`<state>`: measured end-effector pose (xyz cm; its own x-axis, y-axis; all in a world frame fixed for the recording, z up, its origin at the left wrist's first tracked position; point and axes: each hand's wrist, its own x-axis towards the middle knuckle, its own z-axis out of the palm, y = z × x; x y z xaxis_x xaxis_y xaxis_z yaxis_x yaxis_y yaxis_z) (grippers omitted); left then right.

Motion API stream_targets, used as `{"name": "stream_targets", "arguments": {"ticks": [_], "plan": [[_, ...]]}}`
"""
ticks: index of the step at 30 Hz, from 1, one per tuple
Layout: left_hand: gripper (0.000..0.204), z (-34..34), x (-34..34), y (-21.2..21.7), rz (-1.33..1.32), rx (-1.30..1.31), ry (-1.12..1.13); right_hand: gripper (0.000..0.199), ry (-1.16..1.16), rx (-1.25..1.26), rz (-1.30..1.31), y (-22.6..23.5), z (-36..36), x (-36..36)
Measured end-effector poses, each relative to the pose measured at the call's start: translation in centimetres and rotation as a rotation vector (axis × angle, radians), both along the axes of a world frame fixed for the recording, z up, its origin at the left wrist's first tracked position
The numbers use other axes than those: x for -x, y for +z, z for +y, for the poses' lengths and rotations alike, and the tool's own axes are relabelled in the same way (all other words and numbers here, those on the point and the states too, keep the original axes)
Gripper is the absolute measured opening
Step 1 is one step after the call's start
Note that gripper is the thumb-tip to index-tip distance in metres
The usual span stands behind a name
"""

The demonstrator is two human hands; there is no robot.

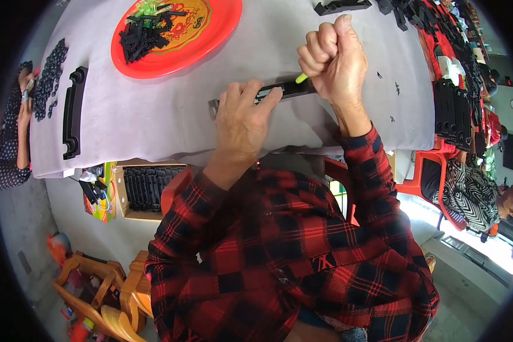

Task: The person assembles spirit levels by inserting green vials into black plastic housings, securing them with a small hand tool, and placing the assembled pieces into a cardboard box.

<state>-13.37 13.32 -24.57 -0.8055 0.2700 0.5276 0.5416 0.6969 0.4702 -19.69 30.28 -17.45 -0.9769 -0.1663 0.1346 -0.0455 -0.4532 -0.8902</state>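
Plaid shirt (pixel 302 251), black bar (pixel 292 90) — long, narrow

Grey-covered table (pixel 171 125): red plate (pixel 154 72), black bars (pixel 291 90)

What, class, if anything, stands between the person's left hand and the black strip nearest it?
Nothing visible: the left hand rests on the black strip, while the right hand grips a green tool near its right end.

Checked shirt (pixel 302 242), red and near-black; thin brighter red lines cross the squares. The long sleeves (pixel 376 171) show matching cloth. The front bears a small angular mark (pixel 324 262), red on dark.
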Motion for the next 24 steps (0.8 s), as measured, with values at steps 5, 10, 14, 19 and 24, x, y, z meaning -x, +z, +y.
{"name": "stream_targets", "arguments": {"ticks": [5,10,14,19,24], "plan": [[0.040,0.4,-0.4,0.0,0.002,0.010,0.044,0.053,-0.028,-0.007,-0.091,-0.6,0.1,-0.1],[0.037,0.5,-0.7,0.4,-0.007,0.032,0.050,0.052,-0.168,0.035,-0.116,-1.6,0.7,-0.2],[0.035,0.4,-0.7,0.3,-0.011,0.008,0.044,0.056,-0.116,0.134,-0.034,-1.9,-0.2,-1.0],[0.034,0.7,-0.5,0.2,-0.004,-0.001,0.030,0.064,-0.157,0.063,0.016,-1.6,-1.5,-0.7],[0.033,0.4,-0.6,0.2,0.005,-0.006,0.032,0.063,-0.107,0.085,0.097,-1.2,-1.8,-1.1]]}}
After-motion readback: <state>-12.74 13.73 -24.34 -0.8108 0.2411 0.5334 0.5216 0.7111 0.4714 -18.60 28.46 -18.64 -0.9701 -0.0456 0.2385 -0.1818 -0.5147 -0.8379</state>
